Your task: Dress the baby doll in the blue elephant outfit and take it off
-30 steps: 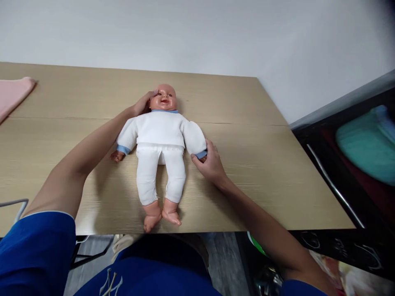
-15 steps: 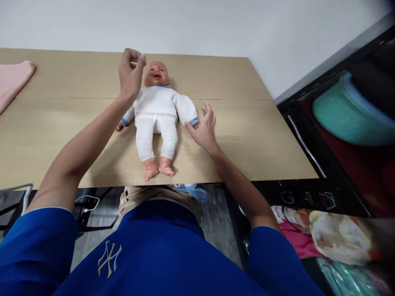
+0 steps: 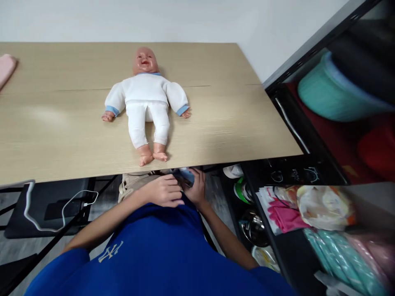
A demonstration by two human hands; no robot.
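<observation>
- I am seeing both hands sitting low at the lap, just below the near edge of the table [image 3: 61, 156].
- The left hand [image 3: 163, 191] is lying knuckles up with its fingers curled in; I cannot tell whether it is gripping anything.
- The right hand [image 3: 196, 188] is touching a half-hidden light blue item [image 3: 187, 174]; I cannot tell how tight its grip is.
- The doll [image 3: 146, 96], in white clothes, is lying face up on the table, apart from both hands.
- A pink cloth [image 3: 6, 68] is showing at the table's far left.
</observation>
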